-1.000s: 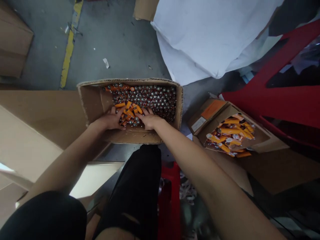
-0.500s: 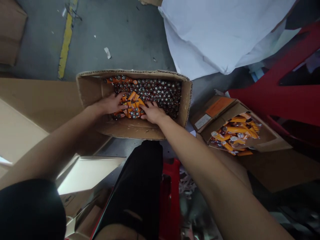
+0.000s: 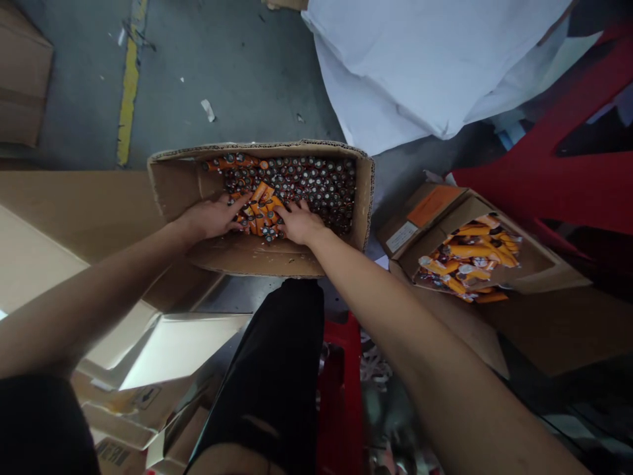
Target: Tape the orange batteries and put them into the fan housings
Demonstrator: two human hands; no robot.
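An open cardboard box (image 3: 368,198) stands in front of my knees, with rows of upright, battery-like cylinders (image 3: 316,181) showing their round ends. A loose heap of orange-wrapped batteries (image 3: 262,208) lies on top of them, toward the box's near left. From the left, my left hand (image 3: 215,216) touches this heap with forefinger and thumb stretched apart. My right hand (image 3: 301,223) rests against its right side, fingers spread and partly bent. Some fingertips are hidden among the orange pieces. Another short orange row (image 3: 235,161) lies along the far left inside wall.
To the right, a tilted carton (image 3: 425,221) holds more orange packs (image 3: 477,254). A white sheet or sack (image 3: 425,66) bulges beyond the box. Red plastic furniture (image 3: 554,158) stands at right. Open cardboard flaps (image 3: 188,343) and another carton (image 3: 22,79) lie leftward. A yellow line (image 3: 127,105) marks the floor.
My left hand has shifted slightly down and left, its forefinger and thumb now wider apart at the heap. The right hand stays almost in place. The whole view has shifted slightly.
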